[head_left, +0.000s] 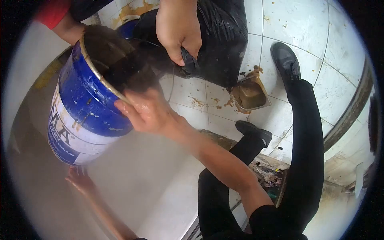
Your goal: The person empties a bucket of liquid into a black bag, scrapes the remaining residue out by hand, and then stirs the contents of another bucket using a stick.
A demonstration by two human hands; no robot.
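1. Writing: on the white band of the blue-and-white bucket (90, 116), the large letters "MA" can be read, with the start of the word cut off by the curve. Below, on a small dark blue panel, a line ending in "CAIR" is made out; the finer print is too small to be read.
2. Bucket: found open and tilted, its mouth turned toward the upper right. Drips and smears are noted on the blue wall and along the rim. The inside is dark — its contents cannot be told.
3. Metal container (250, 95): placed on the white tiled floor (290, 20), with brown matter inside and on its edges. Brown splashes are spread on the tiles beside it.
4. Black plastic bag (222, 36): gathered and pinched at a fold by a co-worker's hand (180, 34), beyond the bucket's mouth.
5. Right hand (148, 112): closed over the bucket's rim on its near right side, wet in appearance.
6. Left hand (82, 180): open, with fingers extended toward the bucket's lower end; whether the base is touched cannot be told.
7. Bucket position: held between the two hands, above a pale grey surface (148, 176).
8. Second co-worker's hand (70, 32): seen below a red sleeve (50, 14), at the rim's far left side — its grip cannot be told.
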